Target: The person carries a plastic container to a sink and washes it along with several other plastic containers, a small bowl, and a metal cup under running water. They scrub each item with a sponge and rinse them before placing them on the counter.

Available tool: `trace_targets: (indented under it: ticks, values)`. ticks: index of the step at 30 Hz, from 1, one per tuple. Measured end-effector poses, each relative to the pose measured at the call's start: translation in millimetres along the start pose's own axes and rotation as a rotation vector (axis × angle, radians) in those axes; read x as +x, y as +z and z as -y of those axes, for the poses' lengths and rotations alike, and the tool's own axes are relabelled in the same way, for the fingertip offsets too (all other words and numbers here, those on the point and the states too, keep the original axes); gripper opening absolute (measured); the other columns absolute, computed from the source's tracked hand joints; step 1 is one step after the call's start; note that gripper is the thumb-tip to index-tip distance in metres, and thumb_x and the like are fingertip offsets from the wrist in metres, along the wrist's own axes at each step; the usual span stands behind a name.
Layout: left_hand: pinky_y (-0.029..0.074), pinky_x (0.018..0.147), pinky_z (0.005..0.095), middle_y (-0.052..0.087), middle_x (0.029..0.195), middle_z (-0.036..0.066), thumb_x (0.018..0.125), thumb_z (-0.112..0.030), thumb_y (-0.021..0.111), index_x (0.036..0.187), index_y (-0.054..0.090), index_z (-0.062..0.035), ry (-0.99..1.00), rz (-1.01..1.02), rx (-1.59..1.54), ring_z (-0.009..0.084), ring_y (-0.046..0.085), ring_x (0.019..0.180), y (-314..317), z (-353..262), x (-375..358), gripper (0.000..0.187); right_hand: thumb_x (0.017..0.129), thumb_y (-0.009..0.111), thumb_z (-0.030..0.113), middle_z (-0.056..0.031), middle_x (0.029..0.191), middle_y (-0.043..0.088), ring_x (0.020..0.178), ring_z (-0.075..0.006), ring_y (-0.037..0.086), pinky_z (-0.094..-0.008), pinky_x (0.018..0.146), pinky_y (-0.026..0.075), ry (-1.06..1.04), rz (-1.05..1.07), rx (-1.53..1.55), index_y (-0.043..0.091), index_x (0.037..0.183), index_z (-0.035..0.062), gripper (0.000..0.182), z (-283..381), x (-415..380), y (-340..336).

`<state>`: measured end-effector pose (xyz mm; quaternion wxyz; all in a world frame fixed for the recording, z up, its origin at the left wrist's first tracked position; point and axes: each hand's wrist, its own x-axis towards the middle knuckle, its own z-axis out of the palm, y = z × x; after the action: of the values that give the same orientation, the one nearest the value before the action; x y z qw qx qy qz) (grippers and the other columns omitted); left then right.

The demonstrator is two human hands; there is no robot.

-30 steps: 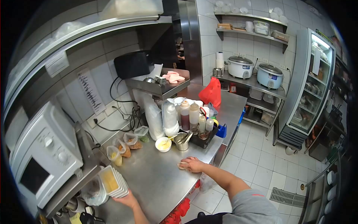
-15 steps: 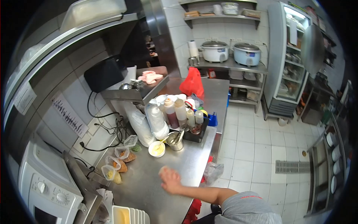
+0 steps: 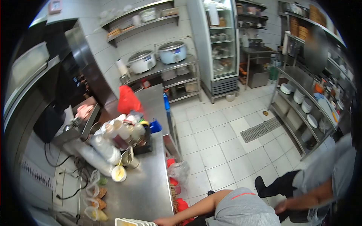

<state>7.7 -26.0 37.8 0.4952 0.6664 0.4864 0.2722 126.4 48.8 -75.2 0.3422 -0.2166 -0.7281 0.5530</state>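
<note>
My left hand is at the bottom edge of the head view, at the end of my bare forearm below a grey sleeve. It is beside the right end of a row of white rectangular containers, close to or touching them. The frame edge cuts off its fingers. My right hand is not in view. On the steel counter stands a white bowl with yellow content and a spoon-like handle. Beside it is a metal container with utensils. Several small bags of food lie along the left.
Squeeze bottles crowd the back of the counter near a red plastic bag. Two rice cookers sit on a steel table. A person in grey stands at right, one hand lowered. A glass-door fridge is beyond.
The view has swung right, bringing another person and more shelving into sight. My left hand has gone from over the middle of the counter to beside the white containers.
</note>
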Motion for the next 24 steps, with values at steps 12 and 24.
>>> trace_targets:
  ticks: [12,24]
  values:
    - [0.037,0.094,0.0348,0.042,0.124,0.018,0.061,-0.007,0.079,0.128,0.027,-0.0002,0.321,0.77,-0.159,0.024,0.043,0.112,238.5,-146.5,160.1,0.086,0.083,0.062,0.022,-0.0087,0.136,0.031,0.12,-0.0215,0.038,-0.0365,0.093,0.04,0.273,-0.737,0.332,0.021,0.137,0.0112,0.069,172.9,-311.7,-228.7]
    - [0.037,0.095,0.0348,0.042,0.125,0.018,0.06,-0.009,0.08,0.13,0.026,-0.0006,0.314,0.913,-0.231,0.0242,0.043,0.114,388.7,-227.5,263.0,0.089,0.064,0.078,0.022,-0.011,0.144,0.008,0.132,-0.0259,0.018,-0.0392,0.099,0.032,0.364,-0.763,-0.03,-0.006,0.14,0.0124,0.114,267.2,-425.7,-359.6]
